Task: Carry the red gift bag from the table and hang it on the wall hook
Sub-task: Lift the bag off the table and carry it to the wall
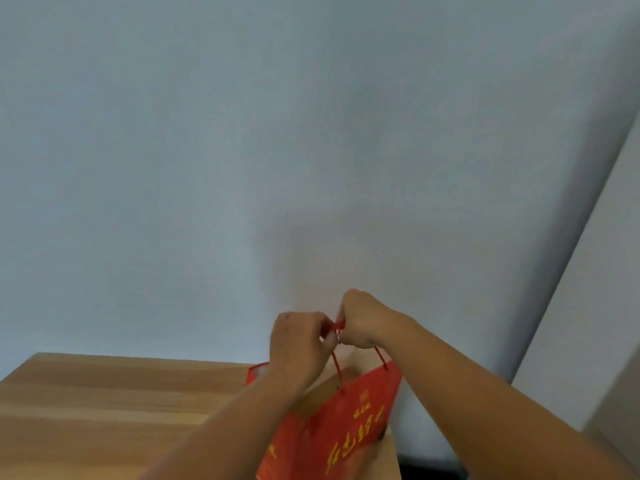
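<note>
Red cord handles (337,344) are pinched shut between left hand (299,337) and right hand (360,320), the red gift bag (332,424) hanging beside the wooden table (104,393). No hook shows; gather both loops together.

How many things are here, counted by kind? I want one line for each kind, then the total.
Hands: 2, left hand and right hand
Red gift bag: 1
Wooden table: 1
Wall hook: 0 visible
Total: 4
</note>
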